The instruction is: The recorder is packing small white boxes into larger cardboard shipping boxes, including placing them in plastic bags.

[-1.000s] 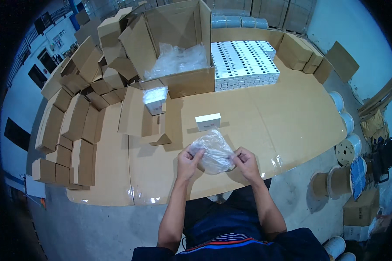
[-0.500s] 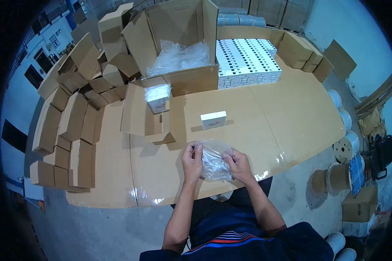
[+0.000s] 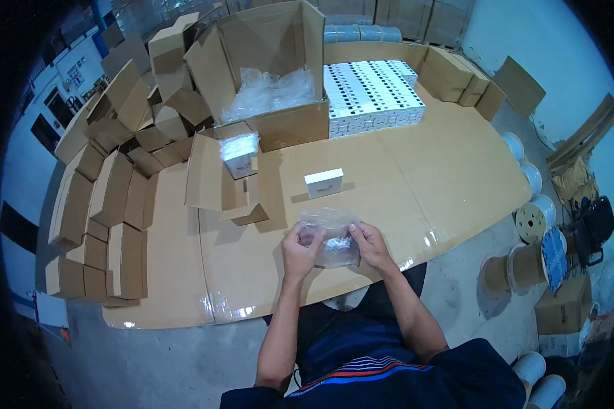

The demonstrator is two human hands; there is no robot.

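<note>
A clear plastic bag (image 3: pixel 332 235) is held between both hands just above the near edge of the cardboard-covered table (image 3: pixel 443 170). My left hand (image 3: pixel 300 249) grips its left side and my right hand (image 3: pixel 366 242) grips its right side. Something small and pale shows inside the bag, too blurred to tell. A small white box (image 3: pixel 324 183) lies on the table just beyond the bag. Further left, an open small cardboard carton (image 3: pixel 225 184) holds a white box wrapped in plastic (image 3: pixel 239 153).
A large open carton (image 3: pixel 273 75) with clear plastic bags stands at the back. Rows of small white boxes (image 3: pixel 372 95) lie right of it. Folded brown cartons (image 3: pixel 109 191) pile up on the left. Cable spools (image 3: pixel 535 218) sit on the floor at right.
The bag has been drawn closer together between my hands and looks more crumpled; both hands have shifted slightly nearer each other.
</note>
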